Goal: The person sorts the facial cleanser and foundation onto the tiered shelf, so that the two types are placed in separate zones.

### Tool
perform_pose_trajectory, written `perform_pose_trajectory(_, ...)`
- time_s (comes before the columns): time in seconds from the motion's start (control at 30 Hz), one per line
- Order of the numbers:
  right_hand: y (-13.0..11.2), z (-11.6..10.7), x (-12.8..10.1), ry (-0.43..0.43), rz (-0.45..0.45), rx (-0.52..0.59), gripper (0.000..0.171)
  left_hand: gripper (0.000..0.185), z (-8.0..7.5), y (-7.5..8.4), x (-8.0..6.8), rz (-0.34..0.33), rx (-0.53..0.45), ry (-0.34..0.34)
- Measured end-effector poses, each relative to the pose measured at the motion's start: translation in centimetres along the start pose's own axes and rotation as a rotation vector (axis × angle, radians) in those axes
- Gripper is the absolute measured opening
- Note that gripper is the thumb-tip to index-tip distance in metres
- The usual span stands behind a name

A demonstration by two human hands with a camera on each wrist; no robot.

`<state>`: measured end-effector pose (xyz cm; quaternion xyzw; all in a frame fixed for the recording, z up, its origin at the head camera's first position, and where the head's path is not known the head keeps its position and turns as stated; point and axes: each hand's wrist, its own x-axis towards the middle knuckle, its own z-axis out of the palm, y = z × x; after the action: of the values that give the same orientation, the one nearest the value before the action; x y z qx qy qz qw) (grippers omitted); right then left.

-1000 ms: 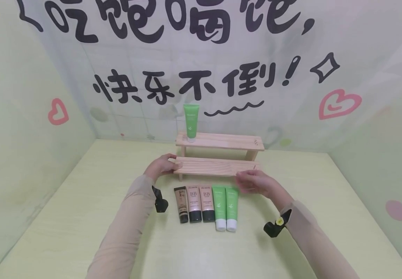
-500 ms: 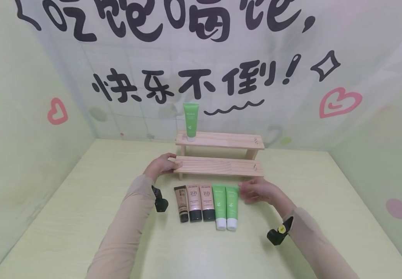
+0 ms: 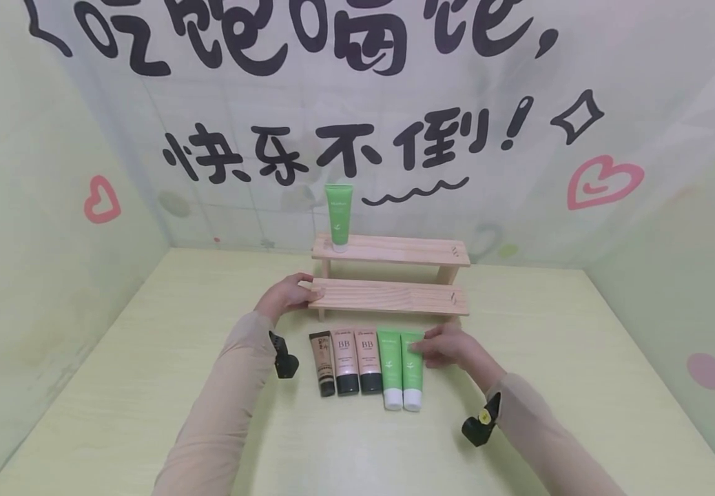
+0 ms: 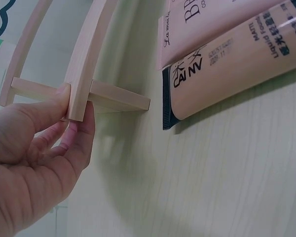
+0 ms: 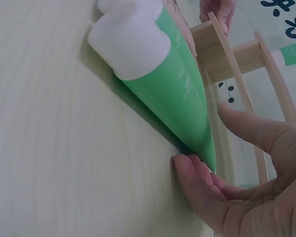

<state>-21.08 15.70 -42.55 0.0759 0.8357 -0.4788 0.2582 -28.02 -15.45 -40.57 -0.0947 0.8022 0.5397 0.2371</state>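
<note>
Head view, three green tubes, three beige tubes

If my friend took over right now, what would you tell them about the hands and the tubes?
Left hand: grips the left end of the lower shelf of the wooden rack, thumb on top.
Right hand: fingertips touch the crimped end of the rightmost green tube; thumb raised, no grip yet.
Tubes: five lie side by side on the table in front of the rack: three tan ones and two green ones.
Done: one green tube stands upright on the top shelf, left end.
Left: the five lying tubes; the lower shelf holds none.
</note>
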Motion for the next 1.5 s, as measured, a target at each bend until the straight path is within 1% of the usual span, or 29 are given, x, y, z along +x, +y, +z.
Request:
perform_pose_trajectory(0.1,-0.4,0.6,-0.1,0.037,0.017,-0.058,0.066,0.064,-0.1,0.0,0.0,-0.003,0.0,0.003)
perform_pose_trajectory(0.23,-0.8,1.1,-0.3,0.049,0.023,-0.074,0.06,0.063,-0.1,0.0,-0.1,-0.005,-0.009,0.003)
perform_pose_trajectory(0.4,-0.9,1.3,-0.2,0.044,0.019,-0.07,0.051,0.064,0.0,0.2,-0.5,0.009,-0.011,0.001)
perform_pose_trajectory(0.77,-0.8,1.4,-0.2,0.033,0.018,-0.018,0.042,0.063,0.2,0.3,-0.7,0.014,-0.013,0.0)
perform_pose_trajectory(0.93,-0.4,1.1,0.0,0.0,0.012,0.004,0.044,0.063,0.1,0.2,-0.6,0.006,0.002,0.003)
perform_pose_trajectory(1.1,-0.1,0.7,0.1,-0.027,0.01,0.04,0.042,0.063,0.1,0.3,-0.7,0.006,0.008,-0.004)
perform_pose_trajectory(1.27,0.1,0.3,-0.1,-0.058,-0.021,0.074,0.043,0.064,0.1,0.4,-0.8,0.004,-0.005,-0.005)
perform_pose_trajectory(1.5,0.1,-0.3,-0.4,-0.103,-0.054,0.07,0.042,0.064,0.1,0.3,-0.6,-0.005,-0.007,-0.001)
